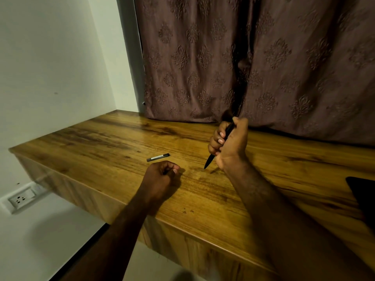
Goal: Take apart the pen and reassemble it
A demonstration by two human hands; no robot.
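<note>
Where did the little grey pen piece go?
In the head view, the small grey pen part lies flat on the wooden desk, just beyond the left hand and left of the right hand.

Wooden desk [101, 142], patterned curtain [284, 57]

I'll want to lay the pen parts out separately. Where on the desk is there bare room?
The desk is bare from its left edge to the small grey part, and along the curtain. It is crowded in the middle: left hand, right hand gripping the pen. A dark object takes the right edge.
</note>
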